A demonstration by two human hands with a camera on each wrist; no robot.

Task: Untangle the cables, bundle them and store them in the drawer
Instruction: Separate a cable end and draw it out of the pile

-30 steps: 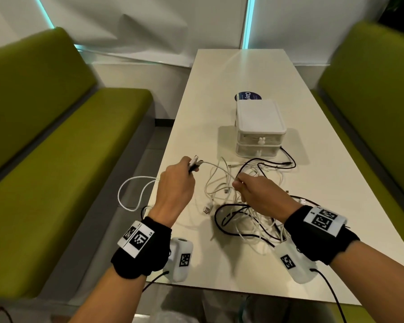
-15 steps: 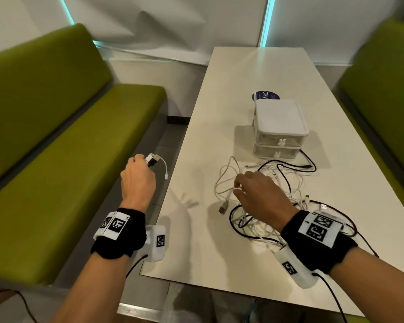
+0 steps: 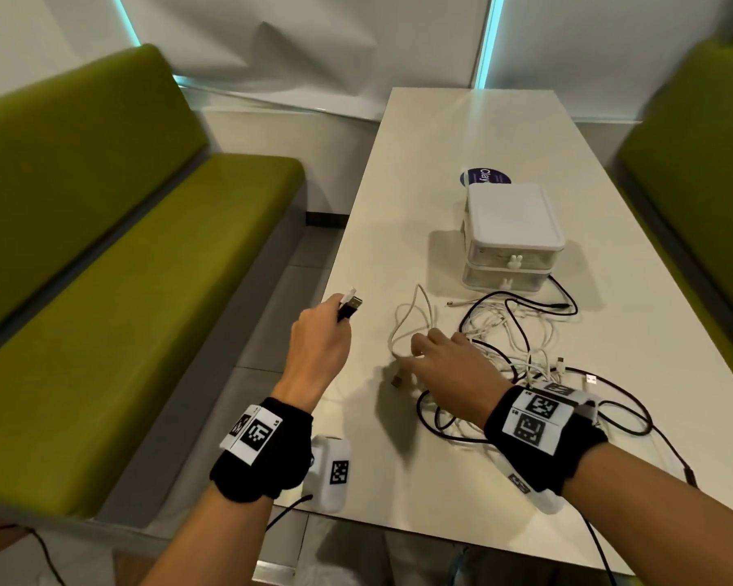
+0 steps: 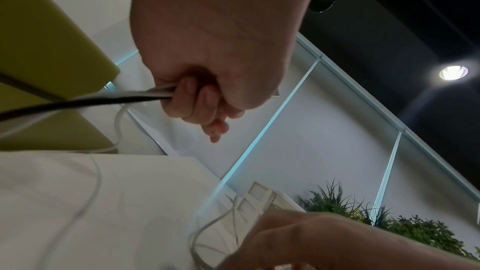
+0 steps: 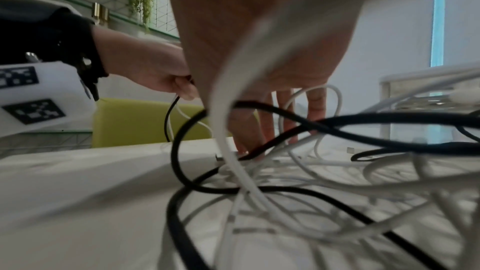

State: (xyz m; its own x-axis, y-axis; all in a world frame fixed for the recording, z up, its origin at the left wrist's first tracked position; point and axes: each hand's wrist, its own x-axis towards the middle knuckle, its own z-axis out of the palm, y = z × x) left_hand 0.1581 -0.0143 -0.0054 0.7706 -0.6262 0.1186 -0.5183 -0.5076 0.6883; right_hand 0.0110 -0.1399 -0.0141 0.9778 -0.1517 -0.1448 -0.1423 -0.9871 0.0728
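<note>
Left hand point(image 3: 320, 344) clenched around black and white cable ends point(image 3: 350, 307) at the desk point(image 3: 420, 154) edge, right hand point(image 3: 445, 365) with straight fingers on the tangled cables point(image 3: 504, 332), closed white drawer unit point(image 3: 510, 238) just behind, blue sticker point(image 3: 483, 177) beyond, green benches point(image 3: 123, 268) either side

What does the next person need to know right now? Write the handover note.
Left hand: grips two plug ends, one black, one white, raised at the table's left edge; their cords trail below.
Right hand: fingers straight, pressing on the cable tangle on the table.
Drawer unit: behind the tangle, both drawers closed.
Done: two ends picked out.
Left: free each cable, bundle them, open a drawer, store them.
</note>
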